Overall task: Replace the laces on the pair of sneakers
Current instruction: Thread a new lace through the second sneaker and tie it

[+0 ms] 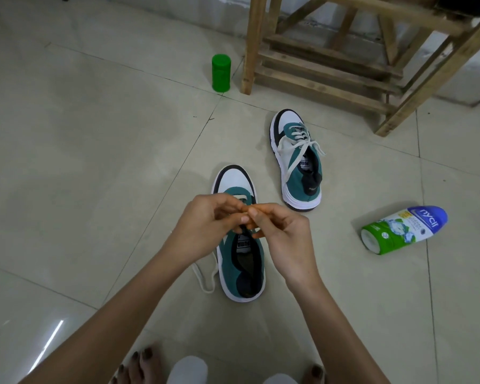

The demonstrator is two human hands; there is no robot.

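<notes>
On the tiled floor [94, 162], near sneaker [229, 261]: a teal, white and black Puma shoe stands upright just ahead of the person, heel toward them, so the eyelets face up for threading.
lace [240, 196]: cream and flat; one bar crosses the lowest eyelets by the toe. A loose length loops on the floor beside the shoe, then rises under the left hand [205, 225].
left hand: fingers curled, pinching at the fingertips above the tongue, seemingly on the lace end; the strand there is hidden.
right hand [280, 236]: fingertips pressed against the left's, pinching at the same spot, probably steadying the tip for the next eyelet.
progress: with one bar showing, this shoe looks barely begun.
far sneaker [297, 162]: the matching shoe, well apart beyond and to the right, laced to the top, ends lying untied.
Nycil powder bottle [405, 231]: on its side to the right, clear of both shoes.
green canister [221, 73]: upright beside a wooden stool [251, 51] leg, far back.
bare feet [139, 364]: at the bottom edge, toes toward the shoe.
</notes>
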